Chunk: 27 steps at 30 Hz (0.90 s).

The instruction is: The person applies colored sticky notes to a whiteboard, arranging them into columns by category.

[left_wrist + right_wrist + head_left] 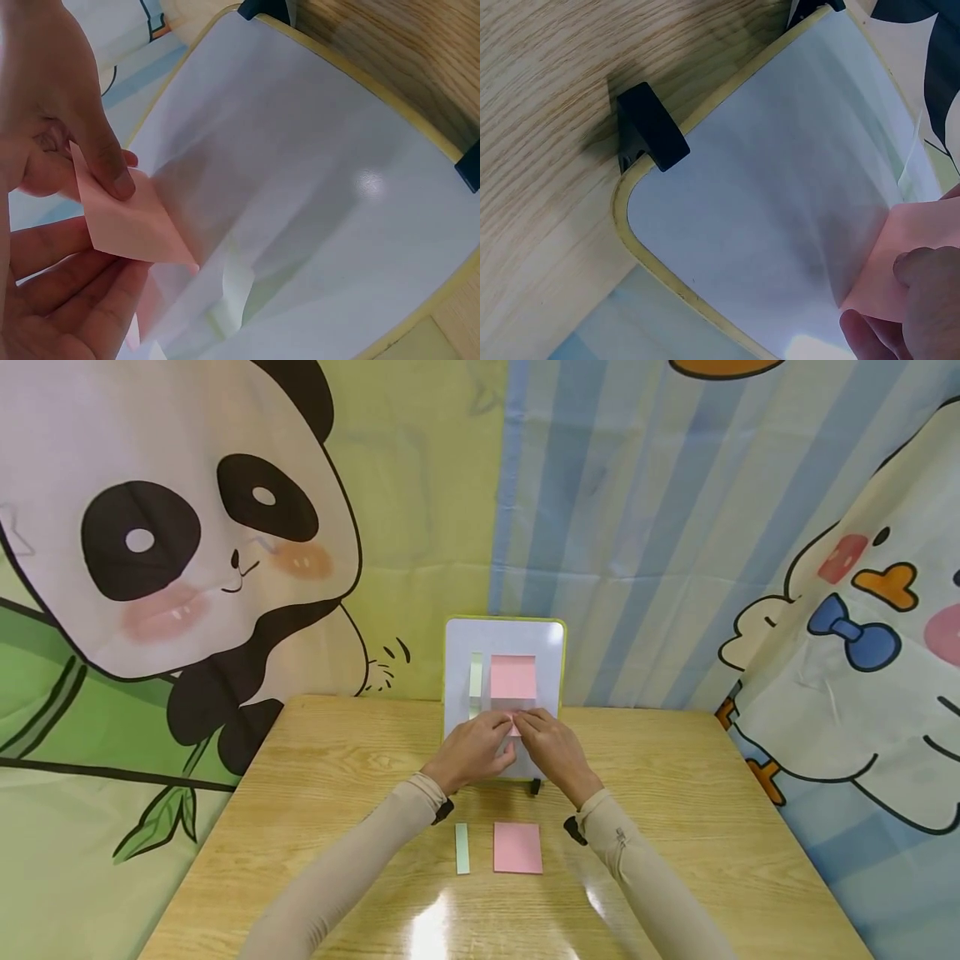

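Observation:
A small whiteboard (461, 639) with a yellow rim leans on black feet at the table's back edge. My right hand (553, 743) pinches a pink sticky note (131, 221), its thumb on the face and a fingertip behind. The note tilts out from the board, one edge against it. With its fingers, my left hand (474, 745) touches the note's underside and edge; in the left wrist view its thumb is not visible on the paper. Above, another pink sticky note (513, 677) is on the board, beside mint-green strips (476, 675), partly curled outward.
In front of the board, a mint-green strip pad (462, 848) and a square pink sticky-note pad (517, 847) lie on the wooden table (360, 760). Behind the table hangs a cartoon-printed curtain (420, 527). A black foot (652, 127) grips the board's lower corner.

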Motion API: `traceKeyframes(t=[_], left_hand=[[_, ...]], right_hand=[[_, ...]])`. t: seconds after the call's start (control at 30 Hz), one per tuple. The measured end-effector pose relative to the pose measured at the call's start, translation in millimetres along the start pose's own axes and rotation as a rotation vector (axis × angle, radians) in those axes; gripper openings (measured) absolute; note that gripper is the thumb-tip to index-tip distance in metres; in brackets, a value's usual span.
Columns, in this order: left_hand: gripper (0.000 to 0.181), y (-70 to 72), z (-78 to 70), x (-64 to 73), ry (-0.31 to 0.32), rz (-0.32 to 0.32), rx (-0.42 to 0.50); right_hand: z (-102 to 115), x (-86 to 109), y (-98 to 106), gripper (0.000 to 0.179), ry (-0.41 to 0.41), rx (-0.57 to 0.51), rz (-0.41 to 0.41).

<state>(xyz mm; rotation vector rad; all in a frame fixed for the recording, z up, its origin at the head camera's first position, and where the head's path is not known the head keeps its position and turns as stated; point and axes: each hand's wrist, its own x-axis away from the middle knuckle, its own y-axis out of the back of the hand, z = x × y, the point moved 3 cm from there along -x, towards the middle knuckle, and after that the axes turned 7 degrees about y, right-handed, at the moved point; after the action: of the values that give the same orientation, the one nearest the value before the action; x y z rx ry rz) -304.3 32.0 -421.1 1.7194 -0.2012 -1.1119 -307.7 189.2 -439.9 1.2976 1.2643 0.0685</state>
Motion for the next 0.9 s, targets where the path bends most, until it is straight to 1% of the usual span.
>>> traceKeyframes(t=[0.1, 0.2, 0.37, 0.47, 0.57, 0.7, 0.9], left_hand=[[0.03, -3.4, 0.5, 0.8, -0.001, 0.012, -0.015], [0.027, -6.2, 1.5, 1.3, -0.006, 0.009, -0.033], [0.018, -5.8, 2.5, 0.6, -0.026, -0.034, -0.049], [0.02, -2.7, 2.3, -1.0, -0.039, -0.068, -0.045], [0.025, 0.9, 2.5, -2.7, -0.048, -0.088, -0.04], [0.027, 3.0, 3.5, -3.6, -0.052, -0.084, -0.038], [0.028, 1.0, 5.4, -1.8, -0.052, -0.056, -0.034]], right_hand=[[1, 0.2, -1, 0.035, -0.005, -0.004, 0.009], [2, 0.1, -2, 0.033, -0.01, -0.005, 0.014], [3, -1.2, -1, 0.027, -0.016, 0.011, 0.005], [4, -2.9, 0, 0.027, -0.018, 0.018, -0.008], [4, -5.5, 2, 0.029, -0.019, 0.024, -0.01], [5, -7.7, 4, 0.031, -0.024, 0.019, -0.01], [5, -6.2, 1, 0.029, -0.023, 0.013, -0.012]])
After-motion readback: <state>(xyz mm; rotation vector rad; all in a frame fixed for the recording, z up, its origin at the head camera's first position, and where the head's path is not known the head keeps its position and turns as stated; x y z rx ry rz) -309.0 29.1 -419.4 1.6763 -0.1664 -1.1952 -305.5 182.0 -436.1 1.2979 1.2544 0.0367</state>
